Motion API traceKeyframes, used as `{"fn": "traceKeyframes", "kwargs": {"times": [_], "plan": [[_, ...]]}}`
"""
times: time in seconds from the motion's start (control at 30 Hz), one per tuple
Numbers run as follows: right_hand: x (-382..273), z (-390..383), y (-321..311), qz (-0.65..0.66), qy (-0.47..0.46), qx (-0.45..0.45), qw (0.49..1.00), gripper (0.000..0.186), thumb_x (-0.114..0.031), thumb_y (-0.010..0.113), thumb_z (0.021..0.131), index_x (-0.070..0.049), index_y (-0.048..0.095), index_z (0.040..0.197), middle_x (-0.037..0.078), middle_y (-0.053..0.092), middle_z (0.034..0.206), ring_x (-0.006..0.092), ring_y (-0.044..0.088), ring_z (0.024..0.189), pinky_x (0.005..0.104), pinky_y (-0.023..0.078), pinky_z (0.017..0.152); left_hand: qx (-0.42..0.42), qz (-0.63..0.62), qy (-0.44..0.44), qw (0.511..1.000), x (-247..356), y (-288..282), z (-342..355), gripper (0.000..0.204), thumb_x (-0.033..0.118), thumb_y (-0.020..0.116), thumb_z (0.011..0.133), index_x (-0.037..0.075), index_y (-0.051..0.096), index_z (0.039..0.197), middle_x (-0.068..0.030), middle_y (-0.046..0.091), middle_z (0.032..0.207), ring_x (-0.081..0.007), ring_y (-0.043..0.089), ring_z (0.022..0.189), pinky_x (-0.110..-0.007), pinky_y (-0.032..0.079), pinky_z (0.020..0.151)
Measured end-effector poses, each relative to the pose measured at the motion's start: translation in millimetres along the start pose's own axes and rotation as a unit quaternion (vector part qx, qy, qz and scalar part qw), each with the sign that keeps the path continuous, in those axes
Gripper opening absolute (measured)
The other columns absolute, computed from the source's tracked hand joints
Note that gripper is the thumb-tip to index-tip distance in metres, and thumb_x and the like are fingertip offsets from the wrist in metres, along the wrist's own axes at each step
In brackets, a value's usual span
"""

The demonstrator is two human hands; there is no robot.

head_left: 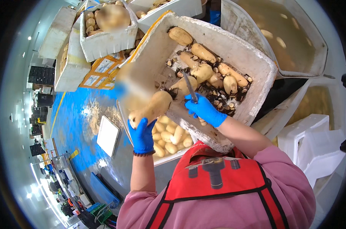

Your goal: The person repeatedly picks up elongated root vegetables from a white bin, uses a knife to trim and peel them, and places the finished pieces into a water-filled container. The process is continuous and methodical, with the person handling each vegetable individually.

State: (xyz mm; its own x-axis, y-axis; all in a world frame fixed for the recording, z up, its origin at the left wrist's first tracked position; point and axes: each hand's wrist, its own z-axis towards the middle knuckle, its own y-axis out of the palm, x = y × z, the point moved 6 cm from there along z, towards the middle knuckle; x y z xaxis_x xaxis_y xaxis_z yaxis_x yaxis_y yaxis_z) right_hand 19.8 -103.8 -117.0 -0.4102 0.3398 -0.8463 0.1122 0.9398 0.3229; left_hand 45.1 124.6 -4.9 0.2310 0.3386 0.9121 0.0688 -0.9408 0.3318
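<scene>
My blue-gloved left hand (143,136) is closed around the lower end of a pale lotus root (156,106), whose far end has dark fibrous bits. In my blue-gloved right hand (204,109) is a knife (189,86), its narrow blade pointing up and away over a foam box (253,57). Inside that box lie several lotus root pieces (202,52) among dark trimmings and cut ends (220,101). The blade's tip overlaps a root in the picture; whether they touch I cannot tell. Below my left hand, a tub holds many peeled-looking lotus roots (167,136).
Foam boxes (106,42) of lotus roots are stacked at the far left. Tubs of murky water (295,42) stand at the right, near white foam pieces (314,141). A white lid (108,135) lies on the wet blue floor (75,129). Blurred patches cover parts of the scene.
</scene>
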Motion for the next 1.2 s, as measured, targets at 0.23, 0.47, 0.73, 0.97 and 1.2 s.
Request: {"fn": "traceKeyframes", "kwargs": {"times": [0.23,0.47,0.73,0.97,1.2], "plan": [[-3.9,-13.2,8.5,-0.196,0.009,-0.072,0.978,0.024,-0.019,0.056,0.084,-0.003,0.057,0.102,0.013,0.061,0.073,0.02,0.061,0.06,0.0332,0.049,0.056,-0.159,0.424,0.003,0.892,46.0,6.7,8.2,0.068,0.017,0.08,0.066,0.0,0.049,0.124,-0.0116,0.058,0.114,-0.0212,0.056,0.106,-0.033,0.046,0.091],[10.6,9.2,20.4,-0.247,-0.036,-0.042,0.967,0.021,-0.02,0.053,0.085,-0.001,0.06,0.092,0.023,0.063,0.078,0.0373,0.064,0.072,0.0445,0.049,0.062,-0.194,0.61,0.053,0.767,58.3,31.8,12.4,0.066,0.021,0.082,0.068,-0.002,0.055,0.123,-0.0169,0.065,0.107,-0.0212,0.062,0.1,-0.033,0.049,0.087],[7.7,20.6,26.9,-0.198,-0.032,0.008,0.98,0.025,-0.023,0.056,0.088,-0.004,0.065,0.102,0.012,0.062,0.067,0.018,0.062,0.057,0.0327,0.048,0.054,-0.146,0.502,0.073,0.849,45.3,14.9,0.6,0.069,0.018,0.084,0.066,-0.004,0.054,0.123,-0.0155,0.064,0.109,-0.0204,0.062,0.101,-0.033,0.049,0.088],[7.3,20.9,34.8,-0.296,-0.106,-0.009,0.949,0.024,-0.024,0.057,0.086,0.0,0.062,0.088,0.023,0.062,0.072,0.0361,0.063,0.067,0.0443,0.048,0.06,-0.137,0.497,0.074,0.854,45.0,15.7,1.4,0.069,0.018,0.085,0.065,-0.004,0.054,0.122,-0.0151,0.064,0.109,-0.0202,0.061,0.1,-0.033,0.049,0.088],[8.9,3.8,33.9,-0.243,0.047,-0.107,0.963,0.028,-0.025,0.058,0.084,0.002,0.063,0.083,0.025,0.061,0.073,0.0404,0.062,0.066,0.0454,0.048,0.061,-0.138,0.509,0.076,0.846,45.1,13.5,3.1,0.068,0.017,0.085,0.065,-0.004,0.054,0.122,-0.0146,0.064,0.11,-0.0204,0.061,0.101,-0.033,0.049,0.088]]}}
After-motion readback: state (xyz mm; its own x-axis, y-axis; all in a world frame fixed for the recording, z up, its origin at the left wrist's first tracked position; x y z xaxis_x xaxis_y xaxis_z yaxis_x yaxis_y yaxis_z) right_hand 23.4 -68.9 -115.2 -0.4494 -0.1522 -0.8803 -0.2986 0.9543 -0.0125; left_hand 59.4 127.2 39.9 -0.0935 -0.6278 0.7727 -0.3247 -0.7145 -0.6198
